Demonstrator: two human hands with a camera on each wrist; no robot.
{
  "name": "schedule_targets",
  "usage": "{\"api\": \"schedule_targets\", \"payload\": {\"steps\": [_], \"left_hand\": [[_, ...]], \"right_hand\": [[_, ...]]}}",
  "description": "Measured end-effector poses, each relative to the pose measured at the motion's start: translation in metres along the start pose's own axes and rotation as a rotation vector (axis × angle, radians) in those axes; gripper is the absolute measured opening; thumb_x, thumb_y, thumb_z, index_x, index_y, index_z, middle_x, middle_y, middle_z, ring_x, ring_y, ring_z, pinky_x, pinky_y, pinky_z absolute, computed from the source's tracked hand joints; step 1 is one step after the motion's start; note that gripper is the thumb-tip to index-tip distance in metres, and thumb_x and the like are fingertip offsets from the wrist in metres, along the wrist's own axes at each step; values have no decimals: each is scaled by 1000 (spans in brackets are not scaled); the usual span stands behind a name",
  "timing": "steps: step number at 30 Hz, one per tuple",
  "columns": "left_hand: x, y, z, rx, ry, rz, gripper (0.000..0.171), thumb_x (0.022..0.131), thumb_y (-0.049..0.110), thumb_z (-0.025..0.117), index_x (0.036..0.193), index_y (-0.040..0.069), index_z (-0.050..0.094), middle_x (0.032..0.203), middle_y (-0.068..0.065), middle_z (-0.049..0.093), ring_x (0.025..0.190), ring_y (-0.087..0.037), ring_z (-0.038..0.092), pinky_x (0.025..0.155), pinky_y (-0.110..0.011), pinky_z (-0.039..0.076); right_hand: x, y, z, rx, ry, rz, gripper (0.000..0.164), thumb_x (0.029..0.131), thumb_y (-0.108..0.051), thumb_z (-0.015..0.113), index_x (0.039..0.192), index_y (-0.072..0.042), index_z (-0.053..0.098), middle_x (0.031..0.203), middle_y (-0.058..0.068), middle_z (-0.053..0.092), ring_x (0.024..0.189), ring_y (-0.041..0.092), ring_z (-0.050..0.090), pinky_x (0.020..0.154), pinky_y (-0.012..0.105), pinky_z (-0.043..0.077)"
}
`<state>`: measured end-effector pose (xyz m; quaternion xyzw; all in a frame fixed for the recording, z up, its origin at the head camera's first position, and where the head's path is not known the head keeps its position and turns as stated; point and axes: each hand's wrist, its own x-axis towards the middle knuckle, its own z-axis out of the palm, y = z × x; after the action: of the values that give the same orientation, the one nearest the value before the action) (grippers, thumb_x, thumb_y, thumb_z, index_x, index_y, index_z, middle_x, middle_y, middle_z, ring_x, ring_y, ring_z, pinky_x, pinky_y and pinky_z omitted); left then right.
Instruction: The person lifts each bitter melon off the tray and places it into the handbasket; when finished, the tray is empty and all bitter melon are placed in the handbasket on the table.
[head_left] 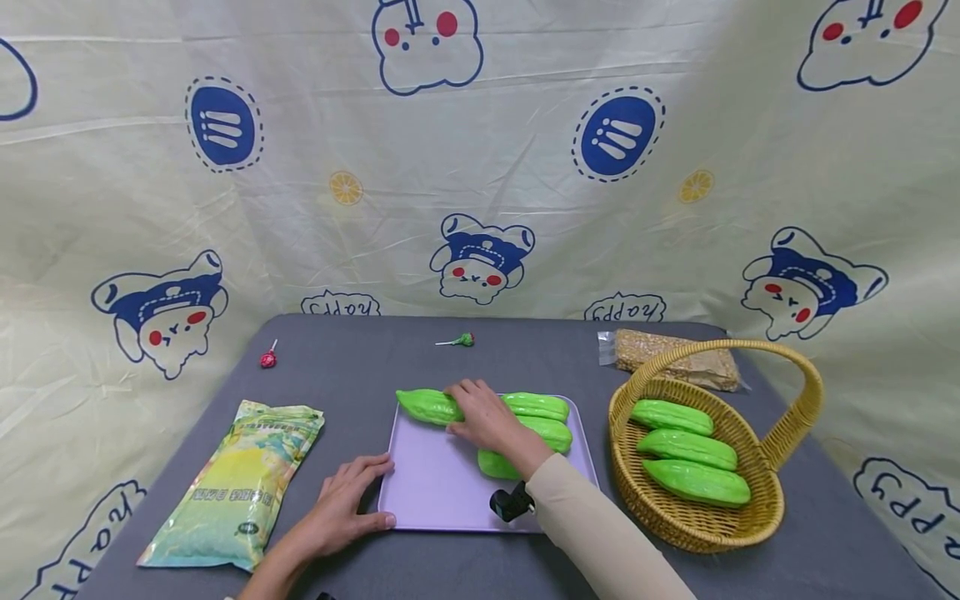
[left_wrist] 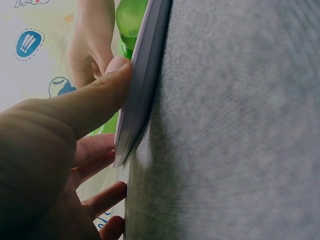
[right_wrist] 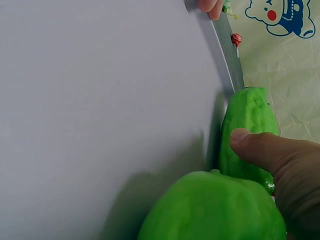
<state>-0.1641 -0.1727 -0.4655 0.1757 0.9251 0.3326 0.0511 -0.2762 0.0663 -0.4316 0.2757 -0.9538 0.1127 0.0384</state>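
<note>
My right hand (head_left: 491,418) grips a bright green bitter melon (head_left: 422,405) at the far left of a lilac tray (head_left: 431,487). In the right wrist view its thumb lies along the held bitter melon (right_wrist: 247,112), close to the tray's edge, while another bitter melon (right_wrist: 210,210) fills the foreground. Three more lie stacked in a row on the tray's right side, including the far bitter melon (head_left: 536,406), partly covered by my right arm. My left hand (head_left: 348,500) rests at the tray's left edge, fingers extended, its thumb touching the rim (left_wrist: 142,80).
A wicker basket (head_left: 791,446) with three bitter melons stands on the right, a bag of grain (head_left: 675,358) behind it. On the left lies a colourful plastic bag (head_left: 236,492). A red lollipop (head_left: 268,359) and a green lollipop (head_left: 467,340) lie toward the back.
</note>
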Motion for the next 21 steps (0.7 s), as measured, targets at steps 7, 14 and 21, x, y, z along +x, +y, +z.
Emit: {"api": "schedule_targets", "payload": {"steps": [7,14,21], "left_hand": [[-1,-1,1,5,17,28,68,77,45,73,132,11,52,142,-8,46,122,-29,42,87,-41,30],[-1,-1,0,6,17,38,69,77,45,73,132,11,52,142,-8,45,122,-30,42,87,-42,30],[-1,-1,1,8,26,36,69,76,46,73,132,11,52,141,-8,46,121,-28,42,87,-41,29]], "right_hand": [[0,1,2,-3,15,15,56,82,-29,73,130,-10,52,123,6,59,109,24,53,96,37,43],[-1,1,3,6,-9,3,56,82,-28,72,131,-10,51,125,7,59,111,26,54,97,39,43],[-3,-4,-2,19,-91,-45,57,83,-27,71,133,-12,49,129,9,59,118,28,54,101,42,41]]}}
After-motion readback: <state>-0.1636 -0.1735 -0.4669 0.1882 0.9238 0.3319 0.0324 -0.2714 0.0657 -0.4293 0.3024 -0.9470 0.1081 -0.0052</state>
